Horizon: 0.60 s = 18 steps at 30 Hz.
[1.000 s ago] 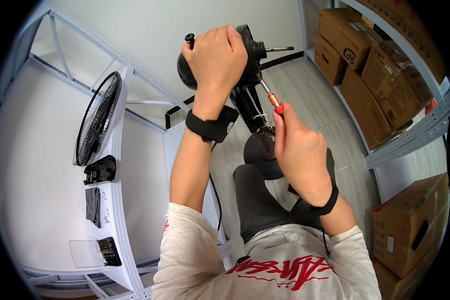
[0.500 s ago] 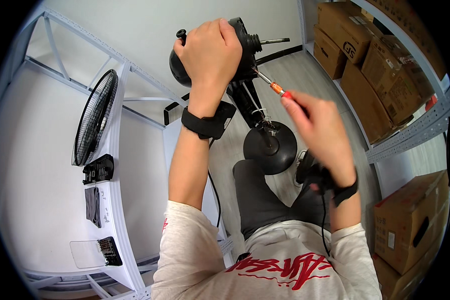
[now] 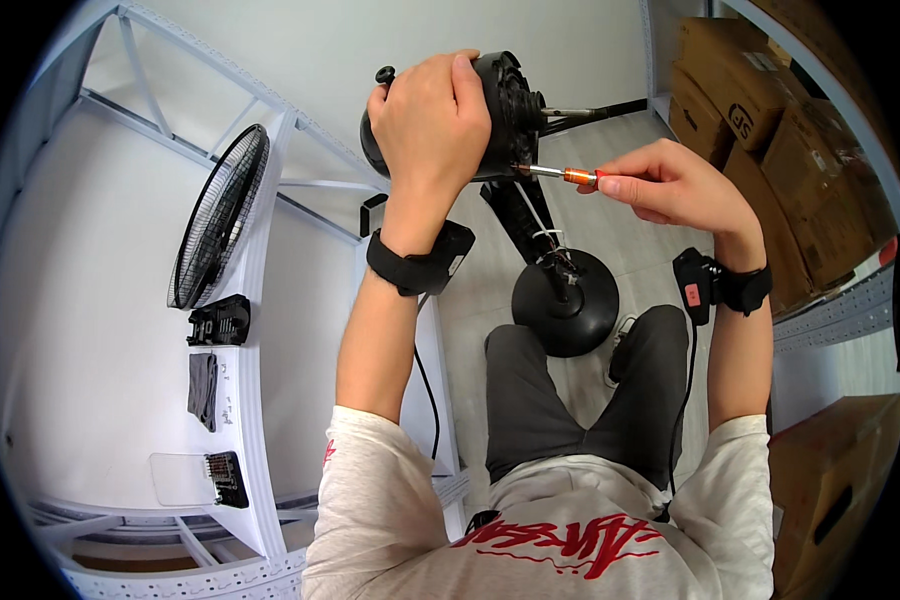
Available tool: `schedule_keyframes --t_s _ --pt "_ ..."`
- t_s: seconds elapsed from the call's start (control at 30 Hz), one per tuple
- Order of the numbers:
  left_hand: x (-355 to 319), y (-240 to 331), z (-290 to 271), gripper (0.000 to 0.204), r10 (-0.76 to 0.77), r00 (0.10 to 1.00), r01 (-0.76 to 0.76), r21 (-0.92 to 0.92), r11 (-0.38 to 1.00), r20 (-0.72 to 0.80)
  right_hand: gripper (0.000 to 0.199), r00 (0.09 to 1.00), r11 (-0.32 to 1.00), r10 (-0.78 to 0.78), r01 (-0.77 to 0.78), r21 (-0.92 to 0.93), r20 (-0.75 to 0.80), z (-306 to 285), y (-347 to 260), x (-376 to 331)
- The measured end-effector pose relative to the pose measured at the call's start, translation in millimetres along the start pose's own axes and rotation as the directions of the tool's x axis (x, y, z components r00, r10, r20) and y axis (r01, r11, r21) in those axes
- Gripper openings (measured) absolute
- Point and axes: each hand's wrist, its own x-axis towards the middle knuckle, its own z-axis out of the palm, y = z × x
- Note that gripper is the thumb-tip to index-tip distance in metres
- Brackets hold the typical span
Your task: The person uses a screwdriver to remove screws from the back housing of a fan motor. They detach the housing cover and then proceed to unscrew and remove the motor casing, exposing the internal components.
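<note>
At upper centre, the left hand (image 3: 432,118) wraps the black fan motor housing (image 3: 505,110). The right hand (image 3: 670,185) pinches an orange-handled screwdriver (image 3: 560,175), tip at the housing. Below stands the round fan base (image 3: 567,300); cardboard boxes (image 3: 760,90) fill the upper-right shelf, contents unseen.

Brown cardboard cartons (image 3: 760,95), rectangular and taped, are stacked along the metal shelf rack (image 3: 840,305) at the right, from its far end toward its near edge, one bearing a dark printed emblem on its side and another a small white label on its top. A further brown carton (image 3: 835,490) stands below the rack's near edge at the lower right, with a dark slot-shaped handhold in its side. No signs or screens are visible.
</note>
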Motion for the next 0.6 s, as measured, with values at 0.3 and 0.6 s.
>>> schedule_keyframes --t_s 0.3,0.6 --pt "2.3 -1.9 -2.9 0.034 -0.034 0.997 0.04 -0.073 0.997 0.075 0.034 0.976 0.999 -0.025 0.03 -0.017 0.217 -31.9 10.7 34.1" --pt "3.3 -1.8 -6.3 0.034 0.011 0.996 -0.003 -0.091 0.996 0.086 0.038 0.916 0.997 -0.072 0.078 0.001 0.394 -50.6 11.1 63.9"
